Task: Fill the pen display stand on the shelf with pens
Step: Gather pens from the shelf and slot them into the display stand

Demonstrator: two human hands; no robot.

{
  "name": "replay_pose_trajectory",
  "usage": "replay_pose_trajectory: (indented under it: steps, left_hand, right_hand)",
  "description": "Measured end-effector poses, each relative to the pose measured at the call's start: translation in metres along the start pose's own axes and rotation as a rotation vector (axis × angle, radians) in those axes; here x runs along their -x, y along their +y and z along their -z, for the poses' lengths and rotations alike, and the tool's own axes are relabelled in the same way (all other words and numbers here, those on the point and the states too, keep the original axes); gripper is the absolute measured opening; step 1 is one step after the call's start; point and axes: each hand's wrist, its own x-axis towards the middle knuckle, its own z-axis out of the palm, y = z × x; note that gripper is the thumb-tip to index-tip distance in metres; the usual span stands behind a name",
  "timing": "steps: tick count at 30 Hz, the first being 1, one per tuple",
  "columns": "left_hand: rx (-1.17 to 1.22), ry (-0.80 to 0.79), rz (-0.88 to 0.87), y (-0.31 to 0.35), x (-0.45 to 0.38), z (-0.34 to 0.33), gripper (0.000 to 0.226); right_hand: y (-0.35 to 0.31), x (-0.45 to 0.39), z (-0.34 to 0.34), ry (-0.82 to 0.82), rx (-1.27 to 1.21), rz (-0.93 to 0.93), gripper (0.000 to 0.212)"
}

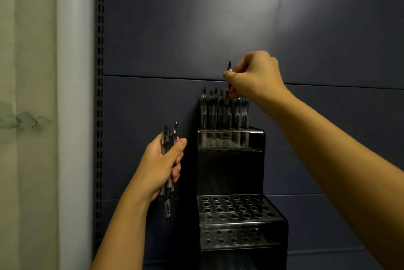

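Note:
A black tiered pen display stand (231, 173) stands against the dark blue shelf back panel. Its top tier holds several upright pens (213, 109). The lower tiers (236, 208) show rows of open holes. My right hand (255, 76) pinches a single pen (228, 95) upright above the top tier, its lower end among the standing pens. To the left of the stand, my left hand (162, 166) grips a bundle of pens (168, 182), their ends sticking out above and below the fist.
The dark blue back panel (196, 29) fills the view behind the stand. A slotted black upright (99, 95) runs down its left edge, beside a white pillar (74, 116) and a pale curtain (26, 116).

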Motion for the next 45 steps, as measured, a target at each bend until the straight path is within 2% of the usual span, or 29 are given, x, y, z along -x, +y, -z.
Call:
replay_pose_trajectory:
  steps: [15,23,26,29,32,34,38,42,45]
  left_hand:
    - [-0.063,-0.051,-0.019,0.001,0.0,0.0,0.018]
    - [-0.063,-0.074,-0.02,0.003,0.001,0.0,0.017]
    - [-0.05,-0.084,-0.031,0.005,0.002,0.0,0.017]
    - [-0.053,-0.092,-0.049,0.007,0.003,0.0,0.018]
    - [-0.051,-0.091,-0.068,0.01,0.004,0.0,0.018]
    - [-0.057,-0.088,-0.079,0.012,0.004,-0.001,0.018]
    - [-0.083,-0.089,-0.087,0.015,0.006,-0.004,0.015]
    - [-0.093,-0.109,-0.108,0.017,0.007,-0.004,0.009]
    - [-0.093,-0.11,-0.103,0.017,0.008,-0.005,0.006]
  right_hand:
    - [0.014,0.019,-0.022,-0.178,0.165,-0.081,0.026]
    - [0.011,0.025,-0.02,-0.217,0.185,-0.091,0.024]
    - [0.01,0.026,-0.018,-0.25,0.269,-0.098,0.022]
    - [0.006,0.029,-0.014,-0.154,0.446,-0.004,0.04]
    - [-0.007,0.038,-0.014,-0.083,0.461,0.141,0.036]
    - [-0.022,0.045,-0.016,-0.209,0.359,0.151,0.036]
    - [-0.042,0.056,-0.021,-0.578,0.199,0.039,0.038]
    - [-0.036,0.056,-0.033,-0.67,0.072,-0.087,0.032]
    - [-0.034,0.056,-0.034,-0.675,-0.06,-0.193,0.021]
